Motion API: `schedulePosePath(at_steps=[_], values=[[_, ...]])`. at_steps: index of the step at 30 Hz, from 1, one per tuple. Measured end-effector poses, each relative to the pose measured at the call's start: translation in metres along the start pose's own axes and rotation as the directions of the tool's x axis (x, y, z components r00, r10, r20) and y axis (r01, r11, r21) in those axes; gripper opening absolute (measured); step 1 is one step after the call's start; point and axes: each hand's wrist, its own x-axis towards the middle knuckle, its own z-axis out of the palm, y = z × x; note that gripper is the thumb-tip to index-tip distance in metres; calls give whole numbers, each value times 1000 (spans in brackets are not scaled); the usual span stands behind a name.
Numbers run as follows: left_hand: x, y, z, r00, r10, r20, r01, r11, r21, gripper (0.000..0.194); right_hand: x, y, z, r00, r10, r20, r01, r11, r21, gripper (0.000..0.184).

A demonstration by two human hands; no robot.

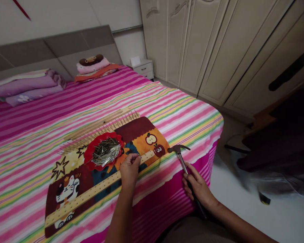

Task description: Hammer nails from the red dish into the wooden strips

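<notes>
Left hand (130,167) pinches a nail on the wooden strip (96,189); right hand (198,186) grips the hammer (180,156) (a glancing blow could strike fingertips).

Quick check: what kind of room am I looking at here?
Most likely a home bedroom: a bed under a striped sheet, pillows against the headboard, and a wardrobe along the wall.

From my feed the room is evenly, softly lit from overhead with faint shadows, the striped bedspread (167,108) sharp and vivid, while the right edge goes dark and smeared, perhaps motion blur, and the wardrobe (218,50) lines bow outward.
</notes>
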Motion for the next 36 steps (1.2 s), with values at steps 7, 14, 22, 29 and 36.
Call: schedulePosePath(at_steps=[7,14,22,29,36], values=[[-7,5,0,997,76,21,-78,982,172,13,-7,-4,0,993,-116,38,121,971,-207,62],[-8,-1,4,978,208,-12,-200,955,217,16,-25,-61,21,683,-447,578,720,544,-430,46],[-11,2,5,968,251,-22,-235,930,281,13,-18,-87,60,563,-294,772,818,327,-473,53],[-10,-4,8,975,218,-42,-203,953,224,14,-27,-80,43,722,-381,578,679,553,-483,46],[-8,0,-9,981,192,-26,-183,963,198,19,4,-22,15,994,-110,1,109,989,-99,68]])
